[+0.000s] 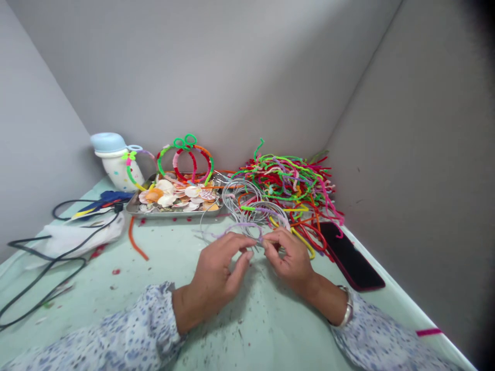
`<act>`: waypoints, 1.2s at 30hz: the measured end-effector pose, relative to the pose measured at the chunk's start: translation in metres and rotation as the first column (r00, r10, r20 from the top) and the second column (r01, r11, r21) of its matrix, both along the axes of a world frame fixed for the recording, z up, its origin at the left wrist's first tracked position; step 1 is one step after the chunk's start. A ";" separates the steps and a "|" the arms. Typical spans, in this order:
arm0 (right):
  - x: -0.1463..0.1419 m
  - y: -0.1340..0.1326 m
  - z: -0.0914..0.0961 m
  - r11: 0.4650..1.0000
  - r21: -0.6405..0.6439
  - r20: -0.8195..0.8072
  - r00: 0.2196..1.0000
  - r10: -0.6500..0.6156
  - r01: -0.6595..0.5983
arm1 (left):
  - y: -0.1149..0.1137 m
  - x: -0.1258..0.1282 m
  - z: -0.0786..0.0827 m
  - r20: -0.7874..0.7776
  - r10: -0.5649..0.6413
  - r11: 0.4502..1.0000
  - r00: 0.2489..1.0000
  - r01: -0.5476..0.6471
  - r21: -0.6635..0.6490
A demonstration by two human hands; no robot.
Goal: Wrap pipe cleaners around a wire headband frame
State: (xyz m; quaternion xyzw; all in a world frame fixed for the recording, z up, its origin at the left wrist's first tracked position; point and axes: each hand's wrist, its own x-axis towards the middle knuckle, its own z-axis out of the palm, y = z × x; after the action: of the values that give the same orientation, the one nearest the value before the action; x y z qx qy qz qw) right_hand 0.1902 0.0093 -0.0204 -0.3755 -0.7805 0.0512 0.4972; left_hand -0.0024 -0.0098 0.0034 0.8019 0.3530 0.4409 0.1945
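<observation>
Left hand (220,268) is pinching one bit of the purple wire (243,224) looped just past the fingertips, right hand (289,257) pinching right beside it, and it looks super light, soft and bendy, so I'd grip near the join.

Right hand (289,257) at lilac pipe cleaner (247,224)

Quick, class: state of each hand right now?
Left hand: fingers curled at the lilac strand; full closure can't be told.
Right hand: closed, pinching that lilac strand.
</observation>
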 end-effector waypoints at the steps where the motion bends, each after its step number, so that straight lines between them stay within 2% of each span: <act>1: 0.000 -0.001 -0.001 1.000 0.000 0.015 1.000 0.024 -0.024 | 0.002 -0.001 0.001 0.009 0.055 0.998 0.998 -0.055 0.041; 3: 0.000 -0.002 -0.002 0.998 -0.001 0.047 0.997 0.067 -0.067 | 0.005 -0.002 0.002 0.008 0.137 0.985 0.990 -0.138 0.107; 5: 0.000 -0.003 -0.003 0.995 0.000 0.069 0.993 0.096 -0.096 | 0.006 -0.002 0.002 -0.018 0.166 0.976 0.986 -0.162 0.143; 10: -0.001 -0.003 -0.001 0.994 -0.006 0.076 0.992 0.105 -0.105 | 0.004 -0.001 0.000 -0.123 0.126 0.979 0.984 -0.103 0.176; 17: -0.001 -0.005 -0.001 0.988 -0.009 0.071 0.985 0.155 -0.155 | 0.007 -0.002 0.000 -0.160 0.078 0.970 0.984 -0.038 0.239; 29: 0.001 -0.004 -0.002 0.986 -0.024 0.059 0.984 0.168 -0.167 | 0.011 -0.003 -0.002 -0.166 0.103 0.939 0.981 -0.041 0.341; 36: 0.000 -0.003 -0.003 0.988 -0.009 0.067 0.985 0.156 -0.156 | 0.011 -0.002 -0.004 -0.121 0.094 0.942 0.988 -0.049 0.332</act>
State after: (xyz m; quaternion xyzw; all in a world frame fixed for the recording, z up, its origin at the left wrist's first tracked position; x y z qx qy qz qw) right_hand 0.1899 0.0068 -0.0237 -0.3156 -0.8237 0.0787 0.4644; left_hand -0.0047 0.0017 -0.0004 0.8376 0.3160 0.4452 0.0177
